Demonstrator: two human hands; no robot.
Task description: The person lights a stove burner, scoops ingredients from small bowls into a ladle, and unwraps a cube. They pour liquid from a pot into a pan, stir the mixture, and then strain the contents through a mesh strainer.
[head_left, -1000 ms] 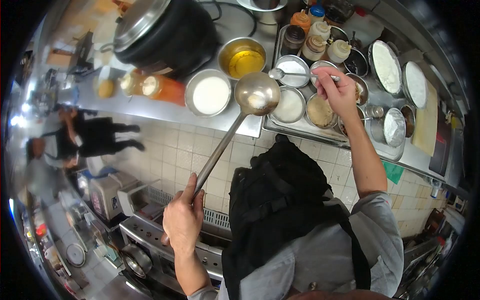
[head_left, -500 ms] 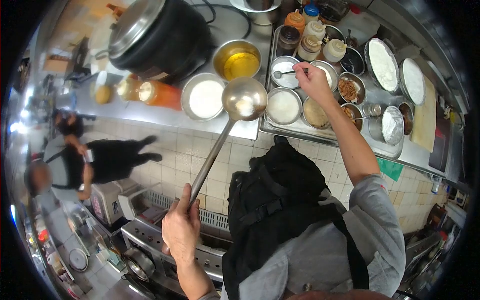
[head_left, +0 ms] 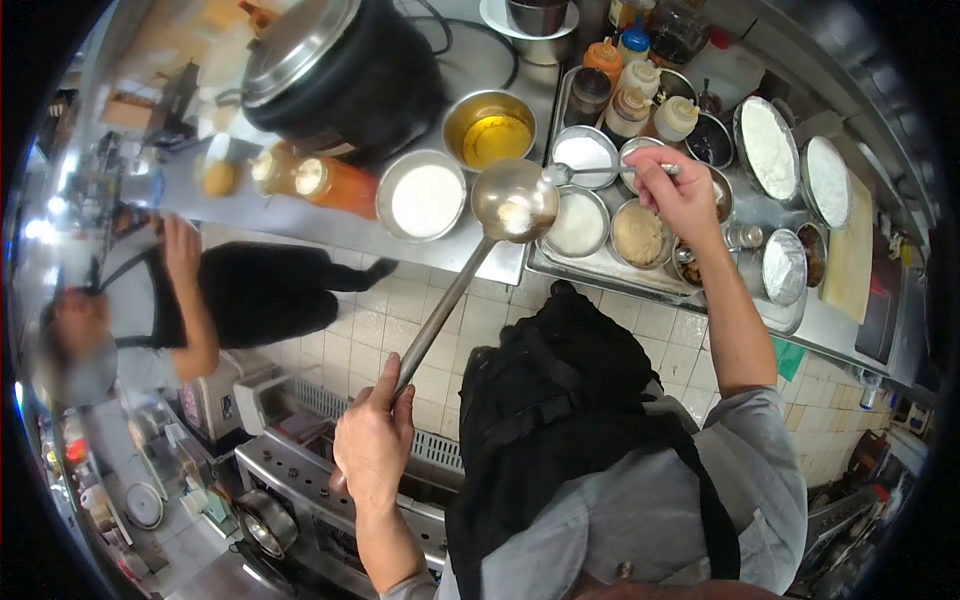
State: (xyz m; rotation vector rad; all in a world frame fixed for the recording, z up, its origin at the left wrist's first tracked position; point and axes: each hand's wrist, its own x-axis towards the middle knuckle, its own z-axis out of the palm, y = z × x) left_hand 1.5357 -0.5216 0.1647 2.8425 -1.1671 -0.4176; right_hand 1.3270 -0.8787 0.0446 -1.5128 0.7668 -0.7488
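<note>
My left hand (head_left: 374, 440) is wrapped round the long handle of a metal ladle (head_left: 497, 187), whose bowl is held up near the counter edge. A small heap of white powder (head_left: 515, 216) lies in the ladle bowl. Pinched in my right hand (head_left: 682, 195) is a small spoon (head_left: 597, 171), its head at the right rim of the ladle with white stuff on it. Beneath the spoon are a bowl of white powder (head_left: 585, 150) and a bowl of white grains (head_left: 577, 222). A bowl of light brown powder (head_left: 640, 235) sits below my right hand.
A bowl of yellow oil (head_left: 497, 138) and a bowl of white liquid (head_left: 428, 200) stand left of the ladle. A large black pot (head_left: 385, 85) is behind them. Squeeze bottles (head_left: 628, 110) crowd the tray's back. A co-worker (head_left: 265, 290) stands at the left.
My right hand has brought the spoon left, from over the white powder bowl to the ladle's rim. The ladle sits slightly further right in view. The co-worker has come nearer.
</note>
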